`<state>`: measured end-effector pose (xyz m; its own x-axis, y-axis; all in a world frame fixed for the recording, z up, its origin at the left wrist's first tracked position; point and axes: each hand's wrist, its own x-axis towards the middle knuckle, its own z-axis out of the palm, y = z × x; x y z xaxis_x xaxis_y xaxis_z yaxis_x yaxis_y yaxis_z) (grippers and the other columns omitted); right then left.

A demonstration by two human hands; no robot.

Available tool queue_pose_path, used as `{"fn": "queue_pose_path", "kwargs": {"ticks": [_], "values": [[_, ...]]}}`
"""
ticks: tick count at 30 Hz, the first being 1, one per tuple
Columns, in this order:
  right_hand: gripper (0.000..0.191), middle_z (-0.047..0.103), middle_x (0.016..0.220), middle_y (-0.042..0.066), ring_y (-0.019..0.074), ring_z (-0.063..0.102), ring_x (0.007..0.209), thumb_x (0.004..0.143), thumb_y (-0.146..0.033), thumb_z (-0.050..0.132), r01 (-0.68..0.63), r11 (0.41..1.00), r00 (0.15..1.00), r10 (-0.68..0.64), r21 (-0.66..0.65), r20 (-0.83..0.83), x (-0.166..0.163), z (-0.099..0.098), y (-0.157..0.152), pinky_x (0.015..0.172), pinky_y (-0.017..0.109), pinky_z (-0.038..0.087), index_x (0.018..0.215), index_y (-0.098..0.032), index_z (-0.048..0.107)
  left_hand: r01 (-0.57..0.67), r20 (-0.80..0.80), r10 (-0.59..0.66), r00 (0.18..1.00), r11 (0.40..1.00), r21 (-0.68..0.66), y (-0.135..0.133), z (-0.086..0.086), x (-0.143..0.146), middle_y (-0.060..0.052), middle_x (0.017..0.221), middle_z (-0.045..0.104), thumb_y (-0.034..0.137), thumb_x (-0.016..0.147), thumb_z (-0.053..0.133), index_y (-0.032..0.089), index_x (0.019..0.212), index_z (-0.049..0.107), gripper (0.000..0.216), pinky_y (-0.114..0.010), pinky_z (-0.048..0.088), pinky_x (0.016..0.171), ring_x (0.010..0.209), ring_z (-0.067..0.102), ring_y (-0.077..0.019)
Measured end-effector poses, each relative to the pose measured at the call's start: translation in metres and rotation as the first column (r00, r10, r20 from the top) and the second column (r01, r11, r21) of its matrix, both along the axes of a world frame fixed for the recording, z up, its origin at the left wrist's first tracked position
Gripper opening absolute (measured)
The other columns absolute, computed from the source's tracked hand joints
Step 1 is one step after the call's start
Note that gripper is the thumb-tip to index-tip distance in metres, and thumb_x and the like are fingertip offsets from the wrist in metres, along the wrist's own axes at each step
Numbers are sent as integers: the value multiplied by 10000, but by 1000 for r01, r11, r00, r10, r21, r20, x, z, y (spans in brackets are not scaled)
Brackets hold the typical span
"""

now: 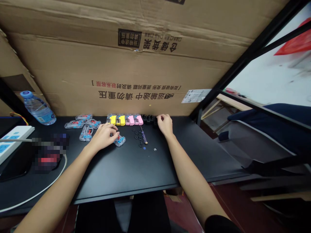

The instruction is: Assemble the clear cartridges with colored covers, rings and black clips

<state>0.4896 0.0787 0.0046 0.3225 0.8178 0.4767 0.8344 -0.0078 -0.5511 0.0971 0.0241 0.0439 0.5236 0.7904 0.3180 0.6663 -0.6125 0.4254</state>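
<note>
The clear toy (120,140) by my left hand (104,136) looked light and stiff, probably hard plastic, smooth enough to slide a little and perhaps brittle if squeezed. I judged its thick outer sides the best place to take hold, with thumb and fingertips across the body. It lay on the dark surface (121,174), partly under my curled fingers, just left of the scattered black rings (136,137) and the screwdriver (143,136). Its shell was see-through, with blue and a little red showing inside, much like the other clear toys (86,133) further left. My left thumb and fingers bent around it, but I could not tell whether they gripped. My right hand (166,125) had its fingertips drawn together at the black pieces (148,119), right of the yellow pieces (113,120) and pink pieces (131,120); whether it held one was hidden.
</note>
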Motion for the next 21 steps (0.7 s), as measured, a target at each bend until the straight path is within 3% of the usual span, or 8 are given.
{"fn": "queue_pose_path", "kwargs": {"ticks": [5, 8, 12, 17, 21], "values": [[305, 730, 1112, 161, 340, 684, 1086, 950, -264, 489, -133, 989, 990, 129, 71, 54, -26, 7, -7, 1048, 524, 552, 1005, -220, 786, 1, -2, -1, 1000, 1000, -15, 0, 0, 1, -63, 1160, 804, 397, 1039, 555, 236, 732, 754, 400, -517, 435, 1094, 1174, 698, -290], [363, 695, 1335, 160, 363, 626, 1279, 918, -229, 545, -282, 960, 944, 276, 4, 181, -43, 7, -12, 1130, 597, 498, 1198, -243, 776, 9, 3, -9, 1000, 1000, -26, 0, 0, 1, -62, 1149, 809, 400, 1040, 547, 236, 732, 748, 403, -523, 424, 1106, 1153, 708, -286], [402, 600, 1532, 175, 405, 514, 1457, 950, -277, 599, -342, 933, 891, 360, -113, 276, -51, 2, -14, 1197, 683, 401, 1327, -258, 736, 8, 13, -8, 1000, 1000, -26, -1, -1, 1, -56, 1153, 808, 402, 1040, 549, 239, 733, 748, 401, -525, 417, 1124, 1155, 712, -287], [338, 610, 1517, 188, 406, 527, 1439, 965, -307, 644, -344, 927, 888, 373, -149, 270, -46, -1, -10, 1173, 655, 412, 1291, -239, 700, 20, 11, -20, 1000, 1000, -22, 0, 1, 1, -50, 1136, 810, 401, 1039, 550, 233, 718, 729, 404, -517, 427, 1109, 1137, 721, -281], [218, 692, 1363, 151, 377, 592, 1327, 936, -304, 698, -383, 912, 877, 410, -148, 251, -44, 3, -9, 1136, 600, 428, 1144, -249, 664, 73, 26, -72, 997, 997, -19, -1, 3, 2, -45, 1066, 825, 399, 1050, 540, 235, 726, 719, 406, -477, 449, 1083, 1079, 736, -262]]}}
